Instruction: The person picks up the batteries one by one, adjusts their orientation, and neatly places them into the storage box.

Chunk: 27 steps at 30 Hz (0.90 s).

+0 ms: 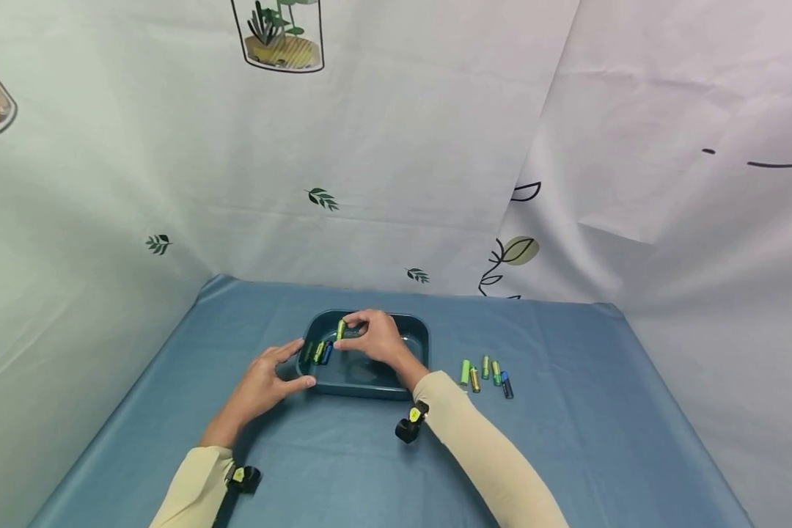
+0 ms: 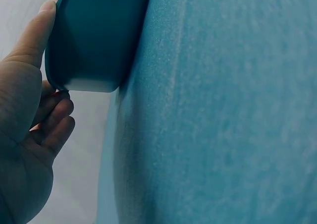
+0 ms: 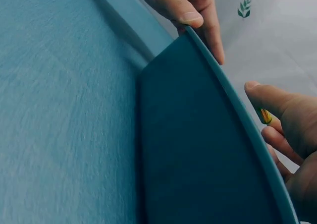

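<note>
A dark teal tray (image 1: 363,390) stands on the cloth. My left hand (image 1: 262,383) holds its left end, thumb at the front rim and fingertips at the left side; in the left wrist view some fingers curl beside the tray's corner. My right hand (image 1: 378,339) reaches over the tray and pinches a yellow-green battery (image 1: 340,329) upright between thumb and fingers, above the left half. A yellow-green battery (image 1: 319,353) and a blue battery (image 1: 327,353) lie inside at the left. The right wrist view shows only one end of the pinched battery (image 3: 266,116).
Right of the tray several loose batteries lie on the blue cloth (image 1: 567,440), among them a light green battery (image 1: 465,372), a gold one (image 1: 475,380) and a blue-and-black one (image 1: 507,385). A white printed curtain (image 1: 396,183) hangs behind and along both sides.
</note>
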{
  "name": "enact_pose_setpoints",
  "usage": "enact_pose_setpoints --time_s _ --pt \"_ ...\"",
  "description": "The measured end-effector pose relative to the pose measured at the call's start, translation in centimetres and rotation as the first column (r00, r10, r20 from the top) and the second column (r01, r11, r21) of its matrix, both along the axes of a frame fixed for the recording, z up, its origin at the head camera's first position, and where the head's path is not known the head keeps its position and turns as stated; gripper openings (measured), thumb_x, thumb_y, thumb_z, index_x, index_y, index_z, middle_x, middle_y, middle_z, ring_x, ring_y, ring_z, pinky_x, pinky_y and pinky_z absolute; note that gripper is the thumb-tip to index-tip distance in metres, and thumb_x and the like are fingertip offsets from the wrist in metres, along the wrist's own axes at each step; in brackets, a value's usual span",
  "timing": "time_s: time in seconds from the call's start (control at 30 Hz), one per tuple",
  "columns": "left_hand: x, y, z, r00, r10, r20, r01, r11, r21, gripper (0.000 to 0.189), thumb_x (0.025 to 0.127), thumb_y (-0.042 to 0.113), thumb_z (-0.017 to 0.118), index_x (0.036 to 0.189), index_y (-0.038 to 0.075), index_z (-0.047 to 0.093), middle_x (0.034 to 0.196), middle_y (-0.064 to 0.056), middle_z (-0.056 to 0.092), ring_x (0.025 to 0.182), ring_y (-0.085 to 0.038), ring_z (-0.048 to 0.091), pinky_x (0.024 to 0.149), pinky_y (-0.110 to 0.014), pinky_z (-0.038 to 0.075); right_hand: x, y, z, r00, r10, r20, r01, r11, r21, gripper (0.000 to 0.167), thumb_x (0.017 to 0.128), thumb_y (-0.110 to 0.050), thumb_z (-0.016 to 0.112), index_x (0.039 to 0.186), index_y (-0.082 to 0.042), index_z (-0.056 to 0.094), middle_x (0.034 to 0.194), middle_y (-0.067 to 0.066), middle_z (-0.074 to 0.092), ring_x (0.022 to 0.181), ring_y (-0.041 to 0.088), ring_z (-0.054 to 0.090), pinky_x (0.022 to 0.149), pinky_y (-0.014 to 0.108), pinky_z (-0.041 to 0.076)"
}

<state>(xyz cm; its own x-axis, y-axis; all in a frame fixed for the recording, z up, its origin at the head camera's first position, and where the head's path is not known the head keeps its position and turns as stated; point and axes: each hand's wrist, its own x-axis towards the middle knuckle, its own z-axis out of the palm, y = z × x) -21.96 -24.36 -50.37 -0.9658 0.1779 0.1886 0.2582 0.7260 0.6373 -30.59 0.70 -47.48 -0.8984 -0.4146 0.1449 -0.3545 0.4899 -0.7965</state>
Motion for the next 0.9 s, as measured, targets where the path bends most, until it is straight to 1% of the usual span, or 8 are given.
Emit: enact_pose_setpoints --time_s 0.13,0.33,0.53,0.7,0.77,0.9 --pt "-0.1 0.0 -0.1 1.000 -0.013 -0.003 0.013 1.000 0.010 0.088 0.084 0.047 0.083 0.154 0.006 0.047 0.155 -0.023 0.046 0.135 -0.048 0.047 0.099 -0.068 0.045 0.1 -0.7 -0.3 1.000 0.002 0.010 -0.002 1.000 0.016 0.046 0.082 -0.034 0.088 0.123 -0.016 0.075 0.112 0.001 0.072 0.083 0.007 0.059 0.070 0.024 0.051" --pt "-0.1 0.0 -0.2 1.000 -0.014 -0.005 0.014 1.000 0.021 0.088 0.084 0.046 0.083 0.153 0.007 0.048 0.155 -0.022 0.046 0.134 -0.047 0.048 0.099 -0.066 0.046 0.2 -1.5 -0.6 1.000 0.006 0.006 -0.006 0.999 0.054 0.048 0.081 -0.033 0.089 0.122 -0.014 0.075 0.112 0.002 0.074 0.078 0.007 0.061 0.067 0.025 0.052" --pt "0.1 0.0 -0.2 1.000 -0.009 -0.002 0.009 1.000 0.022 0.088 0.084 0.047 0.083 0.154 0.008 0.048 0.155 -0.022 0.046 0.135 -0.047 0.048 0.099 -0.067 0.045 0.2 -2.1 -1.1 1.000 0.007 -0.003 -0.006 0.988 0.151 0.050 0.082 -0.037 0.089 0.125 -0.015 0.074 0.115 0.001 0.073 0.085 0.007 0.063 0.073 0.025 0.054" --pt "0.1 0.0 -0.2 1.000 -0.007 -0.001 0.007 1.000 0.029 0.088 0.084 0.045 0.083 0.154 0.007 0.047 0.156 -0.022 0.045 0.136 -0.050 0.045 0.100 -0.068 0.044 0.2 -2.3 -1.2 1.000 -0.006 -0.008 0.007 0.979 0.206 0.050 0.080 -0.039 0.090 0.122 -0.015 0.076 0.111 -0.001 0.072 0.097 0.014 0.065 0.080 0.029 0.056" --pt "0.1 -0.1 -0.2 1.000 -0.006 0.000 0.006 1.000 0.030 0.088 0.084 0.045 0.083 0.154 0.007 0.047 0.156 -0.023 0.045 0.137 -0.050 0.044 0.100 -0.068 0.044 0.2 -2.4 -1.2 1.000 -0.010 -0.006 0.011 0.976 0.219 0.050 0.079 -0.039 0.090 0.121 -0.015 0.077 0.110 -0.002 0.072 0.100 0.016 0.065 0.081 0.030 0.056" --pt "0.2 -0.1 -0.2 1.000 -0.005 -0.001 0.005 1.000 0.028 0.087 0.084 0.044 0.084 0.155 0.007 0.046 0.156 -0.022 0.045 0.137 -0.050 0.044 0.100 -0.068 0.043 0.2 -2.5 -1.5 1.000 -0.012 -0.002 0.013 0.972 0.233 0.049 0.079 -0.040 0.090 0.119 -0.015 0.077 0.109 -0.002 0.073 0.098 0.015 0.066 0.080 0.029 0.057"
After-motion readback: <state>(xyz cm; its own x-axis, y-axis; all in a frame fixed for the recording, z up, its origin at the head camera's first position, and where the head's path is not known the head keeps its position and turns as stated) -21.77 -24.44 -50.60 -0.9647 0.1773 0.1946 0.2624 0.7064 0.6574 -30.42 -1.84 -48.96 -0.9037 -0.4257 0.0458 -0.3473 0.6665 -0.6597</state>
